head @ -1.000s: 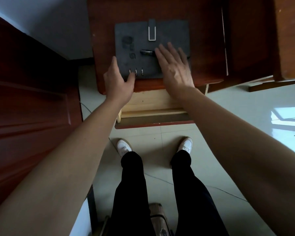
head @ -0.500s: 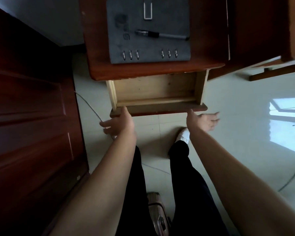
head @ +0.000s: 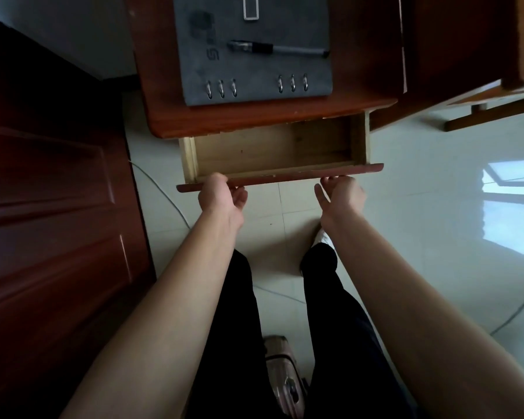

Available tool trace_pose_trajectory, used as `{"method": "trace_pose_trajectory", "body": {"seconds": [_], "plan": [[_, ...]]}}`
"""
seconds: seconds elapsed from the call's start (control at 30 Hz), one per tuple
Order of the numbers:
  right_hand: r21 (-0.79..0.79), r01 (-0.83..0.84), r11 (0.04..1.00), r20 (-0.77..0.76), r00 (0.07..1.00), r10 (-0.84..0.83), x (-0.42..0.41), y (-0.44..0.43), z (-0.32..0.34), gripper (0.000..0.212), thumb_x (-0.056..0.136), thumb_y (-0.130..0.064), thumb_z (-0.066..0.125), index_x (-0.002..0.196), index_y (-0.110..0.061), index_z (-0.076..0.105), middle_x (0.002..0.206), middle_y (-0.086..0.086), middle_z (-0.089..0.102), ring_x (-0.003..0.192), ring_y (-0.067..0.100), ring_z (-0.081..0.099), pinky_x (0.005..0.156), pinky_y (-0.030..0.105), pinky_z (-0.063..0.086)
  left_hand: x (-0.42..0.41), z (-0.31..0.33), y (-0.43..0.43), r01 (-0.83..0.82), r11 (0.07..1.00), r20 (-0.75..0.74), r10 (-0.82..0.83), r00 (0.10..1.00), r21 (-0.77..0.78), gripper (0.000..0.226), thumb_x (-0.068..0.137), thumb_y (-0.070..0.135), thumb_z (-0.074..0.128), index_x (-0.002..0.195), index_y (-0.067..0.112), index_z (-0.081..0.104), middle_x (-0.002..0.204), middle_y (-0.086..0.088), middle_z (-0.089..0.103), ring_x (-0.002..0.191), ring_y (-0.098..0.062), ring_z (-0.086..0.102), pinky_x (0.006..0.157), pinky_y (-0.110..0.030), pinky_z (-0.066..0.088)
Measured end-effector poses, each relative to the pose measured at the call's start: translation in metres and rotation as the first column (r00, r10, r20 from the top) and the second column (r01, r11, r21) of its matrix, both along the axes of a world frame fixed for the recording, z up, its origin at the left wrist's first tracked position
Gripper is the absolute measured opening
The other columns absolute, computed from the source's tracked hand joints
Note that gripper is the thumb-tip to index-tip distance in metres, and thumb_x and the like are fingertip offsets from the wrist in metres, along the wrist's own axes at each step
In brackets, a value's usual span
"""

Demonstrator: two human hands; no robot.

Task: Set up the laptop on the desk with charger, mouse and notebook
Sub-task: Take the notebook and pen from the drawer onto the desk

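Note:
A grey ring-bound notebook (head: 254, 65) lies flat on the reddish wooden desk (head: 363, 55), with a dark pen (head: 277, 49) resting across its cover. Below the desk edge a pale wooden drawer (head: 273, 149) stands pulled out, its inside bare. My left hand (head: 221, 195) grips the drawer's red front panel (head: 285, 174) near its left end, fingers curled under it. My right hand (head: 341, 192) holds the same panel near its right end from below. No laptop, charger or mouse is in view.
A dark red wooden door (head: 52, 222) fills the left side. A thin cable (head: 164, 192) runs over the pale tiled floor (head: 421, 207). A pink suitcase (head: 283, 376) stands between my black-trousered legs. Wooden furniture legs (head: 490, 113) show at the right.
Both hands left the notebook, dropped below the desk edge and closed on the open drawer's front panel. The view has shifted closer to the drawer.

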State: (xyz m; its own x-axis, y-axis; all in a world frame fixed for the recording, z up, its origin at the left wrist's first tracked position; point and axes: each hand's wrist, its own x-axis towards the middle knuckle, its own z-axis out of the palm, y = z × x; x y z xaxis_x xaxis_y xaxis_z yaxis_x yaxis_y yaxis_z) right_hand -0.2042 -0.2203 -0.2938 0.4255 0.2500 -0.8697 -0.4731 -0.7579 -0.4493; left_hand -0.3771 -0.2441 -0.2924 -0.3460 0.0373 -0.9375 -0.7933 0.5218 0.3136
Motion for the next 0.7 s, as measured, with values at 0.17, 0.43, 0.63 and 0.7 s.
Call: {"method": "trace_pose_trajectory", "body": {"seconds": [0.17, 0.43, 0.63, 0.7], "plan": [[0.102, -0.044, 0.994, -0.003, 0.999, 0.044, -0.003, 0.029, 0.005, 0.042, 0.099, 0.001, 0.045, 0.136, -0.011, 0.060, 0.112, 0.006, 0.070, 0.092, 0.011, 0.070, 0.076, 0.026, 0.062, -0.009, 0.002, 0.029, 0.066, 0.995, 0.016, -0.068, 0.998, 0.076, 0.024, 0.083, -0.012, 0.038, 0.095, 0.001, 0.053, 0.090, -0.014, 0.052, 0.073, -0.021, 0.055, 0.060, -0.028, 0.051], [0.299, -0.035, 0.953, -0.229, 0.967, 0.108, -0.016, 0.079, 0.005, 0.069, 0.086, 0.024, 0.029, 0.143, -0.007, 0.050, 0.128, 0.012, 0.055, 0.110, 0.028, 0.062, 0.091, 0.042, 0.059, -0.017, -0.005, 0.068, -0.058, 0.940, 0.081, 0.033, 0.996, 0.337, 0.038, 0.083, -0.022, 0.029, 0.100, -0.001, 0.056, 0.100, -0.015, 0.054, 0.100, -0.030, 0.058, 0.075, -0.039, 0.054], [0.291, 0.004, 0.957, -0.265, 0.961, 0.077, -0.018, 0.084, 0.001, 0.049, 0.083, 0.020, 0.033, 0.107, -0.011, 0.063, 0.091, 0.009, 0.058, 0.094, 0.028, 0.062, 0.084, 0.040, 0.060, -0.015, -0.003, 0.058, -0.141, 0.881, 0.213, 0.047, 0.976, 0.452, 0.021, 0.084, -0.008, 0.038, 0.087, 0.006, 0.054, 0.084, -0.008, 0.057, 0.101, -0.033, 0.059, 0.088, -0.046, 0.055], [0.288, -0.096, 0.953, -0.215, 0.963, 0.162, -0.014, 0.079, 0.002, 0.048, 0.088, 0.015, 0.037, 0.119, -0.015, 0.059, 0.101, 0.006, 0.062, 0.101, 0.025, 0.067, 0.086, 0.039, 0.060, -0.015, 0.000, 0.055, -0.122, 0.875, 0.204, 0.027, 0.979, 0.469, 0.019, 0.085, -0.006, 0.039, 0.087, 0.007, 0.053, 0.084, -0.007, 0.057, 0.105, -0.035, 0.062, 0.090, -0.047, 0.054]]}}
